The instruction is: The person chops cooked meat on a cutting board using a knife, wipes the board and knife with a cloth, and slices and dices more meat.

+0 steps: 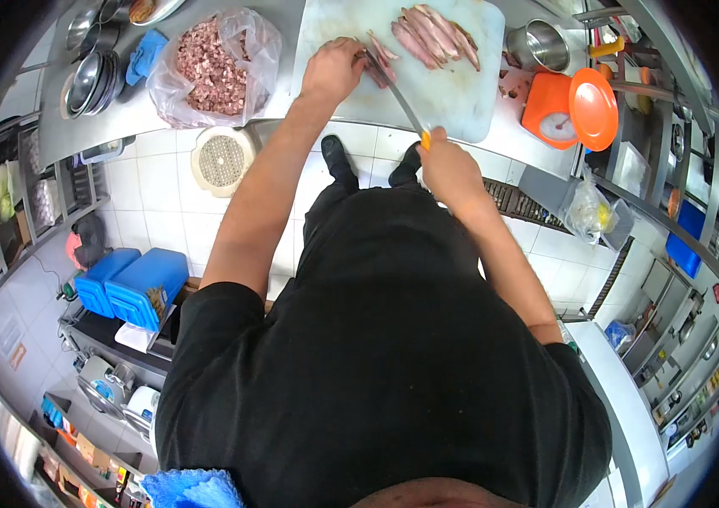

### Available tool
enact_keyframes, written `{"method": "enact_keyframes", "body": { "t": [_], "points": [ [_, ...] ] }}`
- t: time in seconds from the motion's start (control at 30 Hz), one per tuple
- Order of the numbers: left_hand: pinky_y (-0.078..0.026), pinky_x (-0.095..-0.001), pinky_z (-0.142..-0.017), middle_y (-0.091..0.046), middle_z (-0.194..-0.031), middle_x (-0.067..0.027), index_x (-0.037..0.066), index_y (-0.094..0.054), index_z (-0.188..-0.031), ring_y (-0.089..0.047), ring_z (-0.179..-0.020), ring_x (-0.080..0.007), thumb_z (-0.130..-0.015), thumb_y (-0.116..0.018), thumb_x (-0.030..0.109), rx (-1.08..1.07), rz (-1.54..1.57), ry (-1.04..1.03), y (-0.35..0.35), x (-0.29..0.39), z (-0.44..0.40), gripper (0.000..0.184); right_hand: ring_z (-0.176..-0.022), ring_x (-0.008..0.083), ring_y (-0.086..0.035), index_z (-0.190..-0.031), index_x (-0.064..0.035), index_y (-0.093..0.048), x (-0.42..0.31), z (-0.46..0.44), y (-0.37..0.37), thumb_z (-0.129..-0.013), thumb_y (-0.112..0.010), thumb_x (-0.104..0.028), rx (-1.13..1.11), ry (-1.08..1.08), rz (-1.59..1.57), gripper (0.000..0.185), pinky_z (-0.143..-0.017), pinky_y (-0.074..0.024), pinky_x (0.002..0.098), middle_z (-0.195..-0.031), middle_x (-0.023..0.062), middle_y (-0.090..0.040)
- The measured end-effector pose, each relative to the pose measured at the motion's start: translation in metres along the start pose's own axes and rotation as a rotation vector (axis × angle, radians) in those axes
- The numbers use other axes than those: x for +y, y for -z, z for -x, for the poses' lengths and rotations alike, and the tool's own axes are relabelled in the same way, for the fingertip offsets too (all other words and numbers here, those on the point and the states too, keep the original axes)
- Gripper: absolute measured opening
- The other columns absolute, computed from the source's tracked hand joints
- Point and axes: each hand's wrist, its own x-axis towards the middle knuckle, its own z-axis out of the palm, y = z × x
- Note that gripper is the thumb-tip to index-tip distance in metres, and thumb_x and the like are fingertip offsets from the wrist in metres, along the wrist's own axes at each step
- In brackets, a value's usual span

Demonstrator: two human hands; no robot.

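My right hand (448, 167) is wrapped around the yellow handle of a knife (402, 100). The blade slants up and left across the white cutting board (323, 23), its tip close to my left fingers. My left hand (336, 69) is curled, pressing a strip of meat (383, 56) onto the board. Part of that strip is hidden by the fingers and the blade. Several longer meat strips (435, 36) lie side by side farther right on the board. Left of the board, a clear plastic bag (263, 42) stands open, full of diced meat (211, 72).
An orange scale (539, 113) with an orange plate (594, 108) and a metal pot (539, 45) stand right of the board. Stacked metal bowls (93, 83) and a blue cloth (147, 56) sit at the left. Below the counter edge is a round beige stool (222, 161).
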Motion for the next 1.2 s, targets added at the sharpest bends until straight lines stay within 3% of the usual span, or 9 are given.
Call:
{"method": "enact_keyframes", "body": {
  "t": [0.2, 0.4, 0.67, 1.2],
  "points": [
    [-0.057, -0.0446, -0.097, -0.075, -0.116, -0.0086, 0.01, -0.075, -0.113, -0.07, -0.112, -0.0324, -0.094, -0.076, 0.02, 0.042, -0.01, -0.059, -0.007, -0.007, 0.001, 0.022, -0.091, 0.0492, -0.074, -0.12, 0.0052, -0.053, 0.02, -0.027, -0.042, -0.107, -0.058, -0.027, 0.064, -0.017, -0.041, 0.035, -0.082, -0.0569, 0.0583, -0.093, 0.0301, -0.075],
    [-0.058, -0.0435, -0.095, -0.075, -0.116, -0.0093, 0.009, -0.075, -0.114, -0.071, -0.107, -0.0347, -0.093, -0.077, 0.021, 0.008, 0.029, -0.053, -0.002, -0.006, -0.001, 0.024, -0.089, 0.0489, -0.074, -0.118, 0.0047, -0.053, 0.016, -0.052, -0.039, -0.106, -0.06, -0.032, 0.128, 0.041, -0.076, 0.039, -0.08, -0.057, 0.0582, -0.092, 0.0294, -0.075],
    [-0.057, -0.0432, -0.093, -0.075, -0.116, -0.0142, 0.004, -0.074, -0.114, -0.071, -0.108, -0.0368, -0.092, -0.079, 0.016, 0.141, 0.128, -0.086, -0.006, -0.013, 0.01, 0.026, -0.085, 0.0467, -0.075, -0.116, 0.0034, -0.055, 0.019, -0.007, -0.01, -0.105, -0.063, -0.032, 0.152, 0.068, -0.002, 0.037, -0.077, -0.0584, 0.0559, -0.089, 0.0274, -0.075],
    [-0.056, -0.0454, -0.096, -0.076, -0.114, -0.0134, 0.006, -0.075, -0.11, -0.07, -0.11, -0.0371, -0.091, -0.079, 0.015, 0.182, 0.101, -0.068, -0.015, -0.016, 0.011, 0.022, -0.081, 0.0452, -0.076, -0.116, 0.0033, -0.053, 0.005, 0.01, -0.007, -0.106, -0.062, -0.031, 0.13, 0.041, 0.091, 0.037, -0.073, -0.0601, 0.055, -0.083, 0.025, -0.075]
  ]
}}
